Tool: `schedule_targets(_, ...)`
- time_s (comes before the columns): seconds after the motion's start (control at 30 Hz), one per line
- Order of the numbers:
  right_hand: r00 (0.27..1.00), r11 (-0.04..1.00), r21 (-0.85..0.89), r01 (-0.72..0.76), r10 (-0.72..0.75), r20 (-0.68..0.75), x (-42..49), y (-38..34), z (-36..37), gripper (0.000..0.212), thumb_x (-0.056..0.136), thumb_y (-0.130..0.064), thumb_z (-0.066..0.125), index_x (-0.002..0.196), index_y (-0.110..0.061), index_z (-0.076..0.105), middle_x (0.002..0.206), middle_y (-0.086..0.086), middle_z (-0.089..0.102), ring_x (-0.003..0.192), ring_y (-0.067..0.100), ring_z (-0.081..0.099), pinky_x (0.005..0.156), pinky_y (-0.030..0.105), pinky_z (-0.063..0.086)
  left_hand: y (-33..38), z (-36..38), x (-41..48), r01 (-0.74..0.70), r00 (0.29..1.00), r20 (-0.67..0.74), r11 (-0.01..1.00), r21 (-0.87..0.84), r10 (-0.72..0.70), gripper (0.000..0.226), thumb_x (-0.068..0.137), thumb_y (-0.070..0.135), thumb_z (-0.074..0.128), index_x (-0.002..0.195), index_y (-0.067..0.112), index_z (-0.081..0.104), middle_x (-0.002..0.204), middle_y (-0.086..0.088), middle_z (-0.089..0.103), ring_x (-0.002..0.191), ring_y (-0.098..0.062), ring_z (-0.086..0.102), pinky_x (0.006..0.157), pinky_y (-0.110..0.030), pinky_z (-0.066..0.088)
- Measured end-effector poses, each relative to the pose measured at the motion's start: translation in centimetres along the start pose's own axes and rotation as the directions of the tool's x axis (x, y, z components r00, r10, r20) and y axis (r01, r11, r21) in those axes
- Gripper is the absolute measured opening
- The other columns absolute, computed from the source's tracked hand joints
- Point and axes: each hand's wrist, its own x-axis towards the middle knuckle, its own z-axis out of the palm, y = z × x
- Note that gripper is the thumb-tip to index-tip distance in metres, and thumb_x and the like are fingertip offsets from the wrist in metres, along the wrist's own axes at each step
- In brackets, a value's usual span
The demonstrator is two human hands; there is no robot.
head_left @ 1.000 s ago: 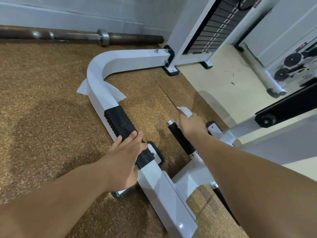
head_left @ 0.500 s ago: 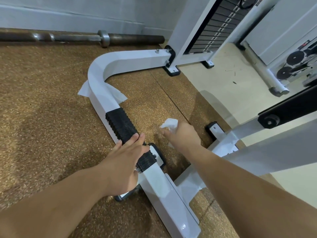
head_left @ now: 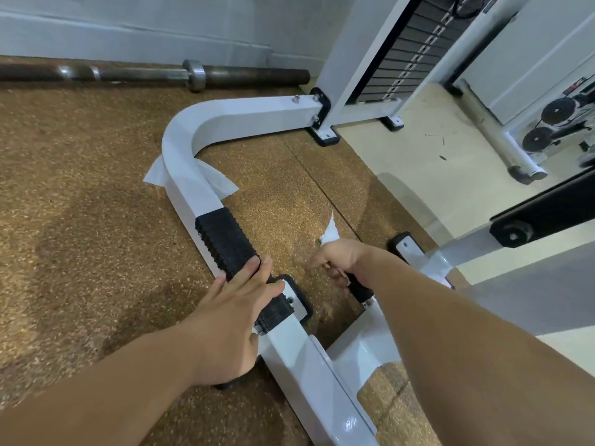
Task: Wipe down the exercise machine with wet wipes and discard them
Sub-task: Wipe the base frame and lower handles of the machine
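Note:
The exercise machine's white base frame point(head_left: 206, 123) curves across the brown floor, with a ribbed black foot pad point(head_left: 225, 239) on it. My left hand point(head_left: 238, 313) lies flat on the near end of that pad, fingers straight. My right hand point(head_left: 338, 259) grips a white wet wipe point(head_left: 330, 231) wrapped round a short black handle point(head_left: 359, 289) of the frame; the wipe's corner sticks up past my fingers. A second white wipe point(head_left: 215, 178) is draped over the frame near the bend.
A steel barbell point(head_left: 154, 74) lies along the far wall. The black weight stack point(head_left: 409, 46) rises at the back right. A black padded arm point(head_left: 544, 214) reaches in from the right, with another machine's weight plates point(head_left: 557, 111) beyond it on pale flooring.
My right hand with the wipe slid toward me from the handle's far end, then settled back gripping the handle nearer its middle. My left hand stayed on the foot pad.

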Motion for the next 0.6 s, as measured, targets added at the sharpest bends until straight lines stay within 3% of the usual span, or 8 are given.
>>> schedule_targets(0.07, 0.955, 0.989, -0.145, 0.039, -0.08, -0.287, -0.4, 0.2, 1.3, 0.015, 0.088, -0.022, 0.063, 0.088, -0.008, 0.058, 0.064, 0.003, 0.052, 0.051, 0.019, 0.047, 0.054, 0.029, 0.037, 0.0, 0.1, -0.2, 0.002, 1.0, 0.01, 1.0, 0.027, -0.002, 0.086, 0.101, 0.018, 0.048, 0.159, 0.041, -0.012, 0.155, 0.018, -0.045, 0.139, -0.004, -0.047, 0.121, -0.039, -0.021)
schedule_targets(0.17, 0.739, 0.875, -0.483, -0.043, -0.298, -0.605, -1.6, 1.5, 3.8, 0.013, 0.095, -0.022, 0.055, 0.102, -0.012, 0.059, 0.084, 0.001, 0.067, 0.074, 0.023, 0.067, 0.062, 0.031, 0.045, 0.6, 0.3, -0.3, 0.027, 1.0, -0.014, 0.995, 0.1, -0.026, 0.091, 0.099, 0.018, 0.048, 0.158, 0.039, -0.017, 0.155, 0.012, -0.048, 0.139, -0.01, -0.048, 0.121, -0.049, -0.022)
schedule_targets(0.27, 0.5, 0.702, -0.696, -0.153, -0.552, -0.667, -1.7, 3.6, 6.5, 0.028, 0.095, -0.027, 0.063, 0.115, -0.015, 0.048, 0.104, 0.005, 0.064, 0.09, 0.025, 0.068, 0.072, 0.035, 0.046, 1.4, 1.1, 0.0, 0.086, 0.996, -0.059, 0.967, 0.239, -0.074, 0.103, 0.091, 0.017, 0.053, 0.156, 0.034, -0.026, 0.154, -0.001, -0.051, 0.14, -0.022, -0.049, 0.118, -0.057, -0.024)
schedule_targets(0.33, 0.435, 0.666, -0.73, -0.157, -0.617, -0.656, -1.1, 4.5, 7.4, 0.051, 0.09, -0.056, 0.062, 0.113, -0.011, 0.053, 0.1, 0.008, 0.061, 0.085, 0.028, 0.064, 0.073, 0.04, 0.048, 1.9, 1.9, 0.2, 0.119, 0.991, -0.092, 0.942, 0.313, -0.095, 0.108, 0.089, 0.018, 0.054, 0.154, 0.029, -0.032, 0.152, -0.008, -0.053, 0.138, -0.029, -0.051, 0.117, -0.058, -0.025)
schedule_targets(0.43, 0.357, 0.692, -0.722, -0.018, -0.67, -0.651, -1.7, 5.0, 7.5, 0.085, 0.085, -0.088, 0.037, 0.102, -0.008, 0.059, 0.089, 0.008, 0.06, 0.074, 0.031, 0.061, 0.063, 0.039, 0.048, 2.7, 2.7, 0.5, 0.162, 0.985, -0.103, 0.927, 0.338, -0.135, 0.104, 0.09, 0.03, 0.049, 0.153, 0.024, -0.033, 0.15, -0.013, -0.054, 0.136, -0.034, -0.052, 0.116, -0.058, -0.027)
schedule_targets(0.5, 0.36, 0.727, -0.68, 0.096, -0.662, -0.657, -2.9, 4.6, 7.0, 0.089, 0.087, -0.091, 0.028, 0.103, -0.009, 0.059, 0.09, 0.008, 0.062, 0.076, 0.032, 0.065, 0.064, 0.038, 0.051, 2.9, 2.6, 0.6, 0.162, 0.986, -0.076, 0.936, 0.312, -0.145, 0.098, 0.091, 0.038, 0.042, 0.153, 0.025, -0.033, 0.15, -0.011, -0.054, 0.135, -0.032, -0.054, 0.116, -0.058, -0.027)
schedule_targets(0.57, 0.612, 0.829, -0.534, 0.167, -0.512, -0.603, -3.2, 2.8, 5.0, 0.086, 0.094, -0.084, 0.019, 0.107, -0.011, 0.061, 0.093, 0.008, 0.066, 0.084, 0.029, 0.066, 0.078, 0.041, 0.054, 2.7, 2.3, 0.6, 0.139, 0.99, -0.045, 0.953, 0.269, -0.132, 0.094, 0.093, 0.036, 0.038, 0.153, 0.027, -0.033, 0.15, -0.008, -0.054, 0.133, -0.028, -0.056, 0.116, -0.057, -0.027)
schedule_targets(0.6, 0.747, 0.913, -0.367, 0.177, -0.367, -0.553, -2.9, 1.7, 3.9, 0.085, 0.097, -0.081, 0.015, 0.103, -0.01, 0.062, 0.09, 0.008, 0.067, 0.083, 0.026, 0.065, 0.082, 0.041, 0.052, 2.5, 2.2, 0.6, 0.125, 0.992, -0.033, 0.96, 0.251, -0.121, 0.093, 0.093, 0.035, 0.037, 0.153, 0.028, -0.034, 0.15, -0.007, -0.054, 0.133, -0.027, -0.056, 0.116, -0.057, -0.026)
